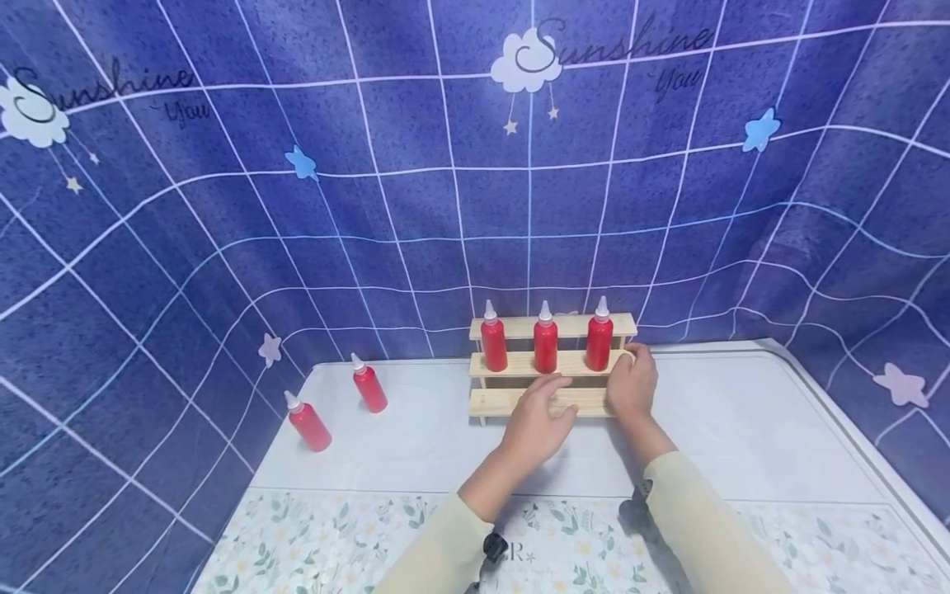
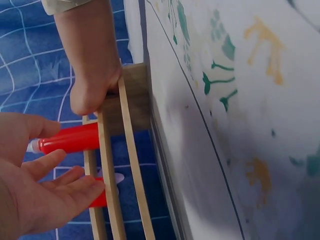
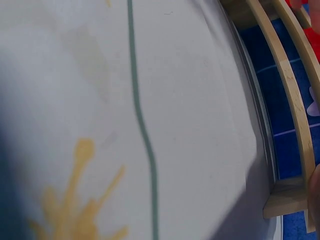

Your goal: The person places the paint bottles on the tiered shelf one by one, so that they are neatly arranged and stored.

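Observation:
A three-step wooden rack [image 1: 490,403] stands against the curtain. Along its middle step are three red squeeze bottles with pointed white caps: a left one [image 1: 494,346], a middle one [image 1: 545,346] and a right one [image 1: 599,343]. My right hand [image 1: 633,384] grips the rack's right end, fingers curled over the side; the left wrist view shows this hand [image 2: 92,85] at the rack's end too. In front of the lower step is my left hand [image 1: 538,421], fingers spread and holding nothing. Seen from the left wrist, its fingers [image 2: 75,192] overlap the bottles.
Two more red squeeze bottles, a nearer one [image 1: 310,426] and a farther one [image 1: 369,388], stand at the left on the white table [image 1: 416,445]. A flower-patterned strip [image 1: 334,536] covers the table's front. The blue gridded curtain [image 1: 416,206] encloses the back and sides.

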